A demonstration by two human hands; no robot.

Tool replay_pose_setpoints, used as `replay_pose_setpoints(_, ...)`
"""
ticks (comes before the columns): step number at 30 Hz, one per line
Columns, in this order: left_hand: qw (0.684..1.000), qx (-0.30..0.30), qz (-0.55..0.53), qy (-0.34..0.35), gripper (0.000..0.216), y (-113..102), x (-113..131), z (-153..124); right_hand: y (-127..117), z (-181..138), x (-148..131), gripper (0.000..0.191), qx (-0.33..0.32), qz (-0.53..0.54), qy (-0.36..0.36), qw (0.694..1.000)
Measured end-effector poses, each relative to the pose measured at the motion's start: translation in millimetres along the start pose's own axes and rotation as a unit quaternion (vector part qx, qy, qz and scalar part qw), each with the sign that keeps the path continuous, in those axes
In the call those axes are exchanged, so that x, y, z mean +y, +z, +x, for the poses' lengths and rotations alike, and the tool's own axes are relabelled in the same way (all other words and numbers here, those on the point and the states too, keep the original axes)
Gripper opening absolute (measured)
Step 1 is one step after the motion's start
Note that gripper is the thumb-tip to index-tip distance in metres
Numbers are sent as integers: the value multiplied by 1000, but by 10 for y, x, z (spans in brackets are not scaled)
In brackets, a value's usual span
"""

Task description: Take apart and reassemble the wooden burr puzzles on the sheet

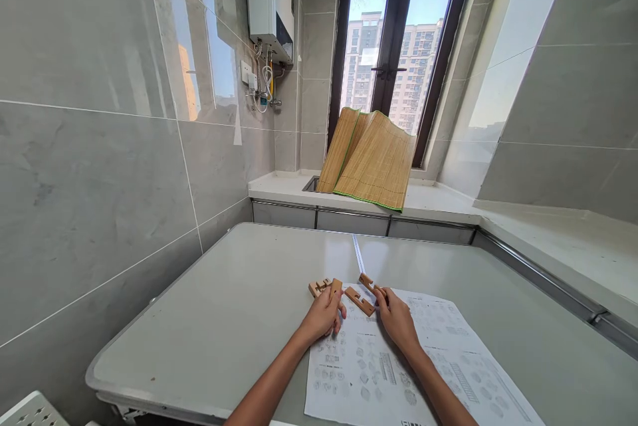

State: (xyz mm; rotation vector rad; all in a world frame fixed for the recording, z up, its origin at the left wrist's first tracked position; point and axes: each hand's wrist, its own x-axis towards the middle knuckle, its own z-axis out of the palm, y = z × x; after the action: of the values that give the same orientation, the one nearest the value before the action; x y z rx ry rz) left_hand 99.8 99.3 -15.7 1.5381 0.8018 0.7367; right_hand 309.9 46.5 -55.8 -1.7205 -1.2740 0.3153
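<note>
My left hand (323,314) is closed round a small wooden puzzle piece (337,286) that stands up between thumb and fingers. Just beyond it lie more notched wooden pieces (316,288), partly covered by that hand. Between my two hands, a notched wooden piece (359,302) rests at the top of a printed instruction sheet (359,339). My right hand (397,321) pinches the near end of another notched wooden piece (366,281), its far end pointing away to the left. Both forearms reach in over the sheet.
A pale table (209,326) carries everything, with a seam running toward the window. Behind it, a folded bamboo mat (376,160) leans on the white ledge (438,195) below the window. A water heater (269,0) hangs on the tiled wall. A white perforated seat (34,413) shows at lower left.
</note>
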Motion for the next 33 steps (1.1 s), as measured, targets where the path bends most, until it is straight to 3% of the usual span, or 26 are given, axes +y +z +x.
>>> replay_pose_setpoints(5, 968, 42, 201, 143, 41, -17, 88, -124, 5, -28, -26, 38, 0, -33, -36, 999)
replay_pose_setpoints(10, 943, 18, 293, 157, 34, -13, 133, -189, 25, -20, -2, 34, -1, -39, -42, 998)
replay_pose_setpoints(17, 901, -17, 365, 233, 40, -21, 93, -179, 83, 8, 53, 35, -15, -44, -75, 996)
replay_pose_setpoints(28, 925, 80, 332, 169, 32, -39, 23, -165, 65, -22, -63, 32, -67, -14, -84, 994)
replay_pose_setpoints(33, 888, 83, 443, 92, 26, -40, 96, -169, 53, -49, -114, 31, -71, -32, -93, 993)
